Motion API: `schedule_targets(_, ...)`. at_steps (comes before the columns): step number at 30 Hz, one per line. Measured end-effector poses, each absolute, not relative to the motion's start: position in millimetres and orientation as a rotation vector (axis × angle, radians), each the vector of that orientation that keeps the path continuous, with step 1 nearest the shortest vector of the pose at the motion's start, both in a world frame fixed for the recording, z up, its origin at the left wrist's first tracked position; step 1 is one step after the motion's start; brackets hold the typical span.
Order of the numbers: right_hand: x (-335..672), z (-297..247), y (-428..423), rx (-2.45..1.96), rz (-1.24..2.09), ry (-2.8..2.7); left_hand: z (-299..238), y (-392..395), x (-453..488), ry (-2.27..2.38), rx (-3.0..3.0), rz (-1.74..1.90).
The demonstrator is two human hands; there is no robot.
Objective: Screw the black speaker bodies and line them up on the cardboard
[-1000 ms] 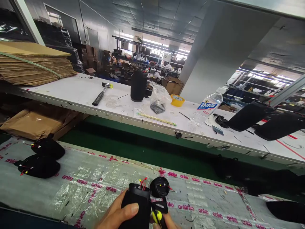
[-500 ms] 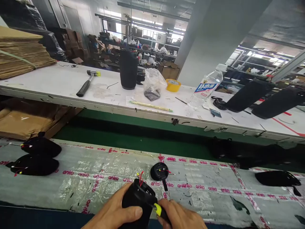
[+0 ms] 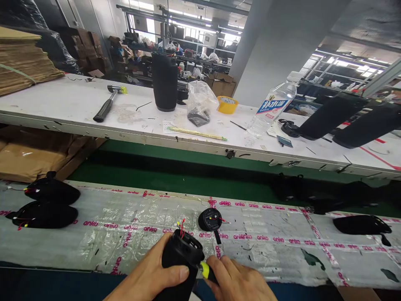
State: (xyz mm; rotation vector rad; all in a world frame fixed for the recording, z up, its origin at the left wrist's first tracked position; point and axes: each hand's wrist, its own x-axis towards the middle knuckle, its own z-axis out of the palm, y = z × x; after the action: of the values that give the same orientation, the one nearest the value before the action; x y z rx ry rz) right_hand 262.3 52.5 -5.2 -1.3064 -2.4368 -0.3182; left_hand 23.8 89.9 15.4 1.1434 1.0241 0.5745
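Two hands low in the head view, both closed on something. Left hand (image 3: 150, 276) wrapped round a black speaker body (image 3: 180, 261), thumb laid across its front, forearm coming up from the bottom edge; body tilted, open end with red and yellow wires (image 3: 181, 225) facing away. Right hand (image 3: 239, 282) clenched on a yellow-and-black tool (image 3: 205, 271), tip against the body's rim. Just beyond, on the plastic-covered workbench (image 3: 125, 225), a round black end cap (image 3: 209, 219), apart from the body. Further left, two black fabric shells (image 3: 44, 207). On the far white table (image 3: 62, 104), a hammer (image 3: 108, 104) and an upright black speaker (image 3: 164, 81).
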Motion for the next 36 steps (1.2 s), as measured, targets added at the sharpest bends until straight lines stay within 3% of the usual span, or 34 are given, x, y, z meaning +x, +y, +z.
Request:
schedule_targets(10, 266, -3, 44, -1.395, -0.263, -2.65, 24, 85, 26, 1.099, 1.273, 0.515)
schedule_targets(25, 252, 12, 38, -1.505, -0.521, -2.797, 20, 74, 37, 1.408, 1.387, 0.497)
schedule_targets(29, 256, 6, 46, -1.367, -0.232, -2.73, 9, 78, 31, 1.172, 1.248, 0.571)
schedule_targets(36, 271, 6, 34, -1.405, 0.311, -1.947, 9, 78, 29, 1.053, 1.026, 0.629)
